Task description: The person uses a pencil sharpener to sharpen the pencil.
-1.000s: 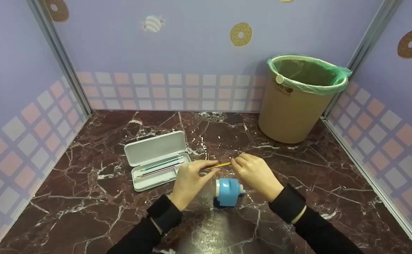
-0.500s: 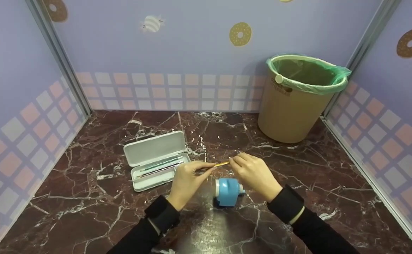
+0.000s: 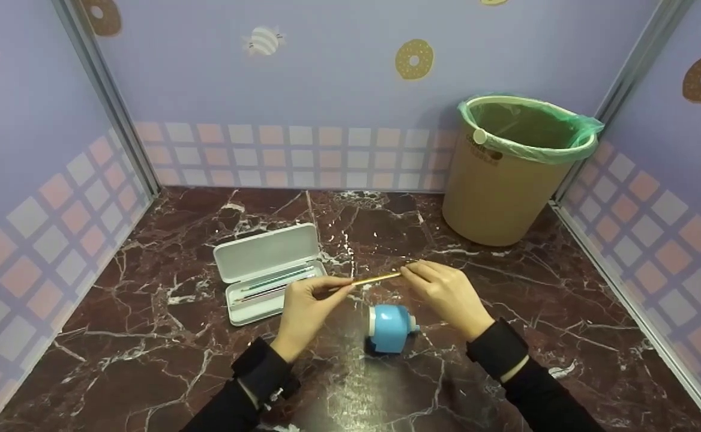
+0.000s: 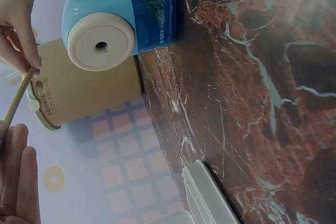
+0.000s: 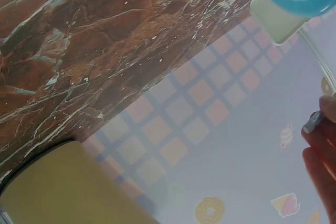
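A yellow pencil is held above the table between the two hands. My left hand pinches its left end between thumb and fingers, and my right hand pinches its right end. In the right wrist view a whitish pencil end pokes out of the right fingers. Just below the hands stands a blue pencil sharpener; the left wrist view shows its round cream face with a dark hole. To the left lies an open white pencil case with several pencils in it, partly behind the left hand.
At the back right stands a tan waste bin lined with a green bag. Small pale specks lie on the dark marbled table beyond the hands. Patterned walls enclose the back and both sides.
The left hand has shifted left and the right hand slightly right, so more of the pencil shows between them. The sharpener, case and bin stay in place; the head view has shifted slightly.
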